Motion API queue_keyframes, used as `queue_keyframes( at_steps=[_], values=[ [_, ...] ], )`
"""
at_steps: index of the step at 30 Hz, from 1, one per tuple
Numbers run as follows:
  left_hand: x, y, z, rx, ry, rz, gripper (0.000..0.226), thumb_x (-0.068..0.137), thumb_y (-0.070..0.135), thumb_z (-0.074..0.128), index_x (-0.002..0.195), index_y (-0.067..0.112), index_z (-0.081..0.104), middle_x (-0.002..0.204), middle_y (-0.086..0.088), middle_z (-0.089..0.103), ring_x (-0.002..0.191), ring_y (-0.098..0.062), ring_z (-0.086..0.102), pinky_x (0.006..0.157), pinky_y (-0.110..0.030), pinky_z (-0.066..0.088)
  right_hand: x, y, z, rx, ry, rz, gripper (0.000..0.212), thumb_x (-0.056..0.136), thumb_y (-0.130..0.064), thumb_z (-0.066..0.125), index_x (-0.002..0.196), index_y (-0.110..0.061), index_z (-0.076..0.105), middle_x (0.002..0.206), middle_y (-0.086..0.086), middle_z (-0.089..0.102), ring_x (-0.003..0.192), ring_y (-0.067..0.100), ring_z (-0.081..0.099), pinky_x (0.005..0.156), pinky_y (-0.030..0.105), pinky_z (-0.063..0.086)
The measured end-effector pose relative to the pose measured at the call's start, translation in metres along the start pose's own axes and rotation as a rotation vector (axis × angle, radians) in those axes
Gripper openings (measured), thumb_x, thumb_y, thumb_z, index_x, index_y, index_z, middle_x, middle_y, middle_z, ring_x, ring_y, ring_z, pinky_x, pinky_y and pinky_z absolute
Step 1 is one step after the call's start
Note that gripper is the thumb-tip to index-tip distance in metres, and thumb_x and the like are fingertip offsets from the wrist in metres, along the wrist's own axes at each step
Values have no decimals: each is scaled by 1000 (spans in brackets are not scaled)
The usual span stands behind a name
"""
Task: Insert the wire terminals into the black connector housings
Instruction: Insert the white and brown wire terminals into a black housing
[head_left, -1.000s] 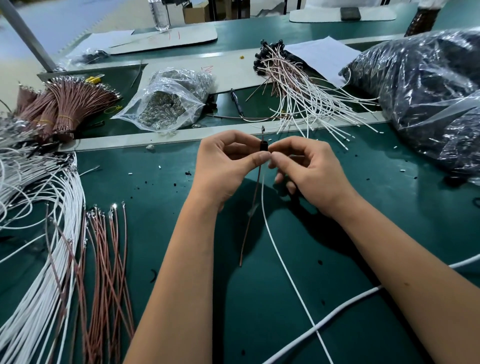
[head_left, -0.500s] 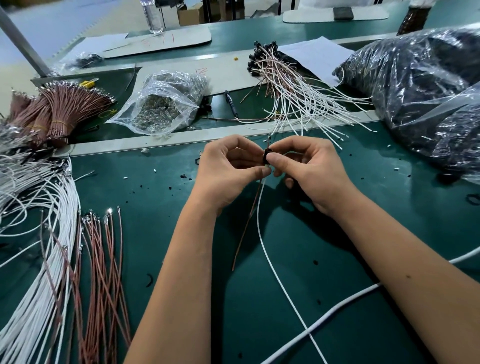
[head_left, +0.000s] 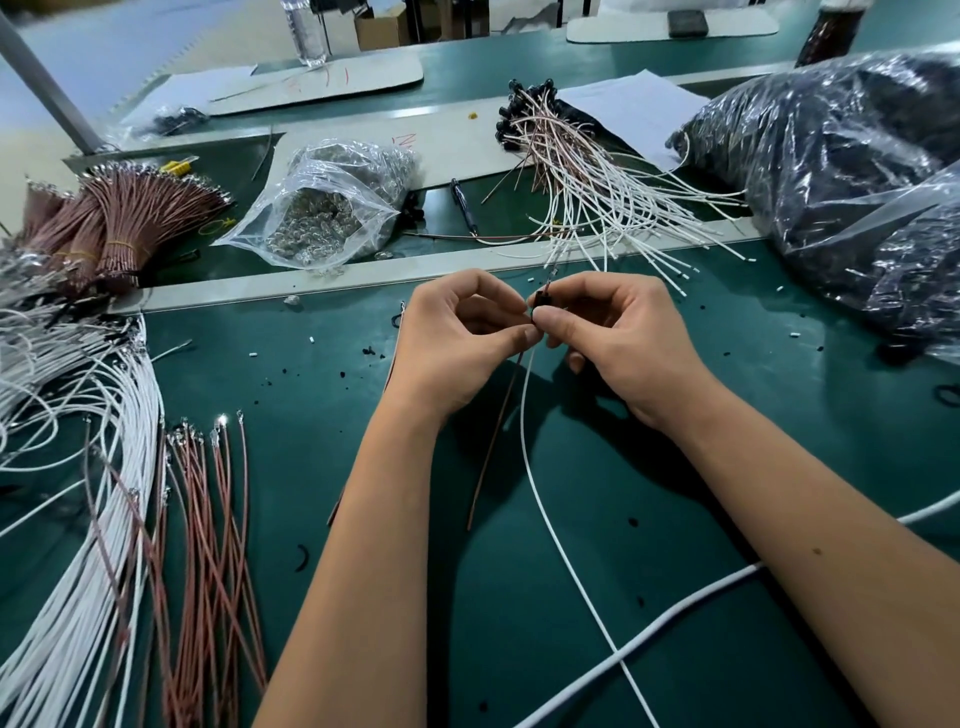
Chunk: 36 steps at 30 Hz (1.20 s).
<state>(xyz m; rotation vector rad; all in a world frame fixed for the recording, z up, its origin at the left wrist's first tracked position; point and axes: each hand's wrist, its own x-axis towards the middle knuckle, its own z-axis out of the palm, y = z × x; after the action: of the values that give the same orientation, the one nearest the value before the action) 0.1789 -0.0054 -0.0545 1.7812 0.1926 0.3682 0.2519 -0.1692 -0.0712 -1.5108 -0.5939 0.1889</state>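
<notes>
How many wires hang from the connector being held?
2: a brown wire on the left and a white wire on the right, both dropping from the black connector housing; more could hide behind the fingers.

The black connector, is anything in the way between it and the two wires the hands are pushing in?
Nothing visible. The right hand pinches the black connector, the left hand pinches the wires just below it, and the brown wire and white wire hang free beneath. The entry itself is hidden by fingertips.
</notes>
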Motion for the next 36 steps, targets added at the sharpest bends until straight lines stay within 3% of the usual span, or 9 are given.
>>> queue_keyframes(
  at_steps=[2, 7, 15, 18, 22, 24, 28, 32, 36],
  values=[
    [0, -1, 1, -5, -3, 1, 23, 74, -2, 86, 85, 8, 69, 80, -10, 77, 77, -25, 75, 83, -46, 62, 0, 1, 0, 5, 8, -3, 12, 84, -18, 82, 95, -15, 79, 81, 15, 74, 67, 15, 65, 49, 24, 49],
    [1, -3, 1, -1, 12, 11, 24, 73, -2, 87, 86, 5, 68, 81, -10, 77, 77, -25, 74, 81, -44, 62, 0, 1, -1, 51, 34, -23, 9, 84, -15, 82, 93, -17, 80, 86, 6, 77, 69, 11, 66, 51, 23, 51],
    [2, -5, 3, 17, 42, 16, 26, 71, -4, 87, 83, 8, 67, 77, -6, 75, 70, -16, 72, 73, -31, 60, 0, 2, 1, 63, 95, -102, 14, 84, -9, 83, 95, -18, 79, 83, 6, 76, 62, 21, 63, 49, 26, 51],
    [2, -4, 4, 49, 36, 22, 25, 72, -5, 86, 83, 5, 67, 76, -8, 74, 69, -16, 70, 72, -34, 60, 0, 3, 0, 28, 117, -129, 16, 84, -9, 83, 99, -13, 78, 84, 10, 75, 59, 28, 60, 49, 29, 52],
    [2, -2, 5, 102, 37, 54, 20, 74, -2, 85, 83, 10, 72, 79, -9, 75, 70, -16, 69, 71, -33, 61, -2, 2, 1, -88, 107, -215, 15, 86, -11, 82, 100, -13, 77, 83, -2, 74, 57, 10, 62, 51, 26, 52],
    [2, -1, 4, 107, 46, 63, 17, 76, 2, 85, 85, 13, 76, 80, -4, 76, 75, -19, 72, 70, -37, 62, -2, 1, 2, -157, 108, -277, 15, 86, -11, 82, 99, -16, 76, 88, -5, 73, 64, 6, 64, 57, 23, 52],
    [1, 1, 3, 100, 58, 106, 11, 79, 6, 84, 89, 10, 79, 84, -5, 77, 81, -27, 72, 75, -48, 61, -3, -2, 4, -245, 107, -367, 15, 88, -11, 81, 103, -12, 78, 96, -8, 69, 81, 16, 70, 66, 24, 55],
    [2, 1, 3, 65, 74, 163, 9, 79, -1, 82, 87, 3, 78, 83, -13, 76, 80, -37, 71, 76, -54, 59, -5, -6, 8, -279, 127, -424, 16, 88, -10, 81, 103, -12, 78, 98, -7, 68, 86, 18, 70, 54, 32, 58],
    [2, 1, 3, 12, 89, 203, 13, 78, -1, 83, 84, 7, 75, 82, -18, 74, 80, -45, 69, 76, -57, 59, -7, -10, 9, -328, 132, -466, 16, 88, -9, 81, 103, -11, 78, 98, -5, 68, 87, 16, 70, 52, 35, 58]
  ],
)
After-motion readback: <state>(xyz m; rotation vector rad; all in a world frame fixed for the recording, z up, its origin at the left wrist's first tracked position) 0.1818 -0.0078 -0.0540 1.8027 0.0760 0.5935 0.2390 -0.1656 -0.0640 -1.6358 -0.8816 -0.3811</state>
